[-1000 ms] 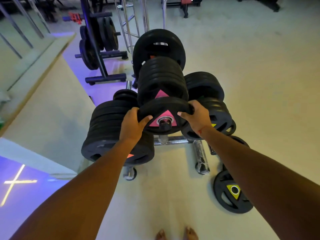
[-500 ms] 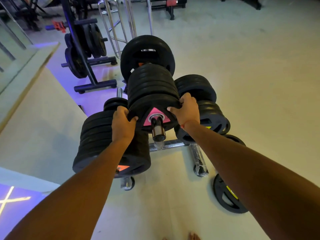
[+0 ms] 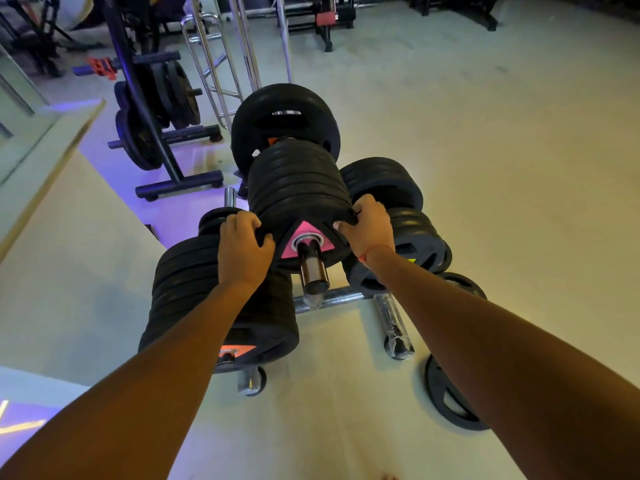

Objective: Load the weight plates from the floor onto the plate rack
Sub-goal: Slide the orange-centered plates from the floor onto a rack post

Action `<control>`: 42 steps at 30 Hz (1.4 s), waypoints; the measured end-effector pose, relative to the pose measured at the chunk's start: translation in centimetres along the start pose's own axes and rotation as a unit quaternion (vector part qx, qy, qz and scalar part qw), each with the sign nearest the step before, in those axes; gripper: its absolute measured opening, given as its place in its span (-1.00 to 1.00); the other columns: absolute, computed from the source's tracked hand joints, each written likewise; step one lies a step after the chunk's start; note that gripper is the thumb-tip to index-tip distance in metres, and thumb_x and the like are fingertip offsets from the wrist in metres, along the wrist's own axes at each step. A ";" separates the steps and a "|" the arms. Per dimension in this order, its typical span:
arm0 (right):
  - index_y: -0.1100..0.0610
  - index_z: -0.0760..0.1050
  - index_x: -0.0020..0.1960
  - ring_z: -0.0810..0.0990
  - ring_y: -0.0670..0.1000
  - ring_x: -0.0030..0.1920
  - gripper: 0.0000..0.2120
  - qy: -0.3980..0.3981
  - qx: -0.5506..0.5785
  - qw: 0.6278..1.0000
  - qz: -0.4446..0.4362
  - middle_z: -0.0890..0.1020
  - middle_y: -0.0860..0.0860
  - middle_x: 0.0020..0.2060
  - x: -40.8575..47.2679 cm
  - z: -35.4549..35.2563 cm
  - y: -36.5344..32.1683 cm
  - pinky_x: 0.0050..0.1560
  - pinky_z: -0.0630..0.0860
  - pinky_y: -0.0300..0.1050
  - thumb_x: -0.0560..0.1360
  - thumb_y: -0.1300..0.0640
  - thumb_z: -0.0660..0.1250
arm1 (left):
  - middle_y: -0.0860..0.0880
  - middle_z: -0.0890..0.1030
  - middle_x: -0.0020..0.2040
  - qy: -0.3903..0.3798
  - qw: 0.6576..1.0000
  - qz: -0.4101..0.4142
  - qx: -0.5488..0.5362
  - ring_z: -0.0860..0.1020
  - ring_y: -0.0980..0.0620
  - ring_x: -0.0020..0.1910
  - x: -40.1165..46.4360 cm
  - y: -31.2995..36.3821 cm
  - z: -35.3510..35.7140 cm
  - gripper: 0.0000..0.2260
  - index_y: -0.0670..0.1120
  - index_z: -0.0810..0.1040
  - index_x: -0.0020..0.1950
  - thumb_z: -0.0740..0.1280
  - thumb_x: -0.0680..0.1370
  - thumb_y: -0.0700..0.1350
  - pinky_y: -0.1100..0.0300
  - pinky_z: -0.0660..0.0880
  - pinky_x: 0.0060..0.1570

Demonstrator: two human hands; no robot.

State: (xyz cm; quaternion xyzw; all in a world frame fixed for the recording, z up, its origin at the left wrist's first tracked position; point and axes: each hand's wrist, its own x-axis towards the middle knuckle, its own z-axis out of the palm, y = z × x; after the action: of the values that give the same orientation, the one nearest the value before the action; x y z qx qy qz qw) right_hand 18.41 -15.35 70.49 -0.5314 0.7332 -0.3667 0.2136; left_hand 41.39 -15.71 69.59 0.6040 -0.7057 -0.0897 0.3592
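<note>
A black weight plate with a pink triangle (image 3: 304, 233) sits on the rack's upper centre peg (image 3: 313, 275), pressed against a stack of like plates behind it. My left hand (image 3: 244, 251) grips its left rim and my right hand (image 3: 369, 226) grips its right rim. The chrome plate rack (image 3: 332, 299) holds further stacks: orange-marked plates (image 3: 214, 306) at lower left and yellow-marked plates (image 3: 412, 244) at right. One black plate (image 3: 450, 400) lies on the floor at lower right, partly hidden by my right forearm. Another plate (image 3: 464, 285) leans behind the rack's right side.
A second dark plate tree (image 3: 162, 109) with several plates stands at upper left. Chrome frame tubes (image 3: 221, 64) rise behind the rack. A raised platform edge (image 3: 52, 174) runs along the left. Pale floor (image 3: 502, 150) stretches to the right.
Both hands have slid the pink-marked plate further back along the peg until it meets the stack, so more bare peg shows in front. The camera has moved closer.
</note>
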 end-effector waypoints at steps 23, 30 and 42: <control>0.01 0.37 0.49 0.36 0.22 0.41 -0.43 -0.167 -0.249 0.954 -0.002 0.47 0.11 0.40 -6.0 -33.4 26.6 0.37 0.38 0.13 0.52 -0.05 0.41 | -0.08 0.55 0.21 -0.147 0.953 0.257 0.060 0.47 -0.13 0.21 -9.0 34.5 20.2 -0.68 -0.09 0.52 0.27 0.39 0.53 -0.05 -0.02 0.42 0.22; 0.01 0.27 0.55 0.31 0.17 0.47 -0.40 -0.196 -0.259 0.946 -0.018 0.40 0.07 0.48 -5.0 -46.9 38.4 0.43 0.34 0.10 0.57 -0.06 0.36 | -0.10 0.45 0.39 -0.257 0.937 0.190 0.143 0.38 -0.16 0.38 -14.6 47.1 31.3 -0.53 -0.06 0.41 0.46 0.31 0.57 0.03 -0.08 0.35 0.34; 0.01 0.24 0.57 0.31 0.14 0.49 -0.43 -0.211 -0.256 0.942 -0.058 0.37 0.04 0.51 14.2 -56.5 50.4 0.44 0.33 0.08 0.62 -0.08 0.28 | -0.07 0.27 0.57 -0.321 0.931 0.106 0.136 0.20 -0.14 0.55 -5.9 58.5 50.4 -0.44 -0.01 0.24 0.59 0.27 0.63 0.12 -0.13 0.25 0.48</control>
State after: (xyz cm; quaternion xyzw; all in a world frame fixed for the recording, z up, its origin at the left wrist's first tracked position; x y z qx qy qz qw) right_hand -57.58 -2.69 69.15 -0.6745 0.7087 -0.0583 0.1987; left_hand -35.67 -10.95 63.42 0.5080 -0.8487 -0.1430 0.0353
